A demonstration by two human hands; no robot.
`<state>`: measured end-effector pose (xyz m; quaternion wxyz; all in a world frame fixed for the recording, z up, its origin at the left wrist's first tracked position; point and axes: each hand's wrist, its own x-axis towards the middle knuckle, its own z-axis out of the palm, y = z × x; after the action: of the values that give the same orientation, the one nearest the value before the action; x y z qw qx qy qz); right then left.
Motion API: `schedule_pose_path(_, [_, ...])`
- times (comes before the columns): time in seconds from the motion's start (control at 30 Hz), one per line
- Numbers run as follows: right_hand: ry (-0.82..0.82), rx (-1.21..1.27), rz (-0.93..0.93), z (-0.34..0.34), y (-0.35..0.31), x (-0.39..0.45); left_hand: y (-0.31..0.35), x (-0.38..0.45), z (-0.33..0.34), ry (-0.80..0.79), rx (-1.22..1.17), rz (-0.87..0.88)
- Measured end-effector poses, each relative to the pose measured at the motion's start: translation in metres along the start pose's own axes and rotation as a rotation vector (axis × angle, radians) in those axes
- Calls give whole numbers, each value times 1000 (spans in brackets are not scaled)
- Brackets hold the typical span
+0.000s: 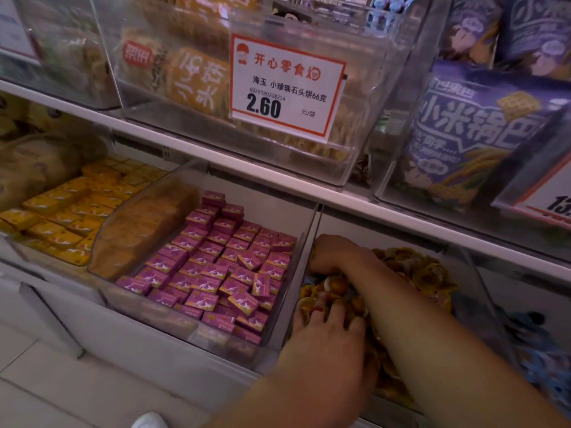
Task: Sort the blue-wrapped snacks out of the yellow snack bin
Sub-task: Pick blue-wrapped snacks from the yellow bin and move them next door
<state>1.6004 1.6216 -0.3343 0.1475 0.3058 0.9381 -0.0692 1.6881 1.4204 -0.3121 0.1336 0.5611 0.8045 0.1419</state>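
The clear bin at lower right holds a heap of round yellow-wrapped snacks. Both my hands are in it. My left hand, with a red ring on one finger, lies near the front of the bin, its fingers stretched forward and pushed into the pile. My right hand reaches across to the far left of the bin by the wall, knuckles up, fingertips buried among the snacks. What it holds, if anything, is hidden. Blue-wrapped snacks lie in the neighbouring bin to the right. No blue wrapper shows plainly in the yellow pile.
To the left is a bin of small purple boxes, and further left one of yellow boxes. The white shelf edge runs above, with bins of bagged snacks and a price tag. A white shoe tip shows on the floor.
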Motion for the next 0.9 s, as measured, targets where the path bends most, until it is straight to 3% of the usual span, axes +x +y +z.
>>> schedule_pose_path(0.2, [125,70,23,9,0,1,-2,1,-1,-9,-20,14])
schedule_pose_path(0.47, [-10,204,-162,-20,28,-23,-10,0,3,15,-45,53])
schedule_pose_path(0.63, [64,497,-213,-42,44,-55,-11,2,4,91,-60,50])
schedule_pose_path(0.8, [71,1017,-260,-45,63,-126,-3,12,-2,456,-548,-18])
schedule_pose_path(0.9, [191,1252,-214,-32,71,-168,11,20,-17,477,-1308,-306])
